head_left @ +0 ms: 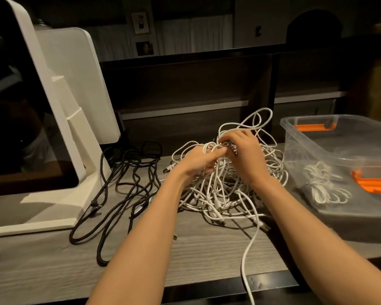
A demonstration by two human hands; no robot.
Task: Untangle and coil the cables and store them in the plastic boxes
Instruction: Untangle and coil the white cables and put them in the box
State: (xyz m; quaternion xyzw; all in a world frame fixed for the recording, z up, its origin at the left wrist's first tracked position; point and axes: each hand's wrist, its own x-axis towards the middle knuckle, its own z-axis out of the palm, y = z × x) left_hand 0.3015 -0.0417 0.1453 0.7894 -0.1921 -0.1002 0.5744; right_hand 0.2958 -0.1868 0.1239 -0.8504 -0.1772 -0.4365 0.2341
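here, both hands work at the top of a tangle of white cables heaped near the middle of the pale wood-grain worktop. the left hand has its fingers curled round several white strands, with the thumb stretched along the top of them. the right hand sits just beside it, touching it at the fingertips, and its fingers are bent over the same knot and pinch strands there. loops of the tangle rise behind the hands, and one loose white strand runs from the heap toward the near edge of the worktop and passes over it. to the left of the heap, a separate group of black cables lies spread flat on the worktop, touching the foot of a large white machine with a dark glossy front panel. to the right of the heap stands a clear plastic box with orange latches at its near and far ends; its wall is near the outer loops of the tangle, and whether they touch cannot be told. inside the box lies a coiled white cable bundle, resting on the box floor near the left wall. behind the worktop runs a dark shelf unit.
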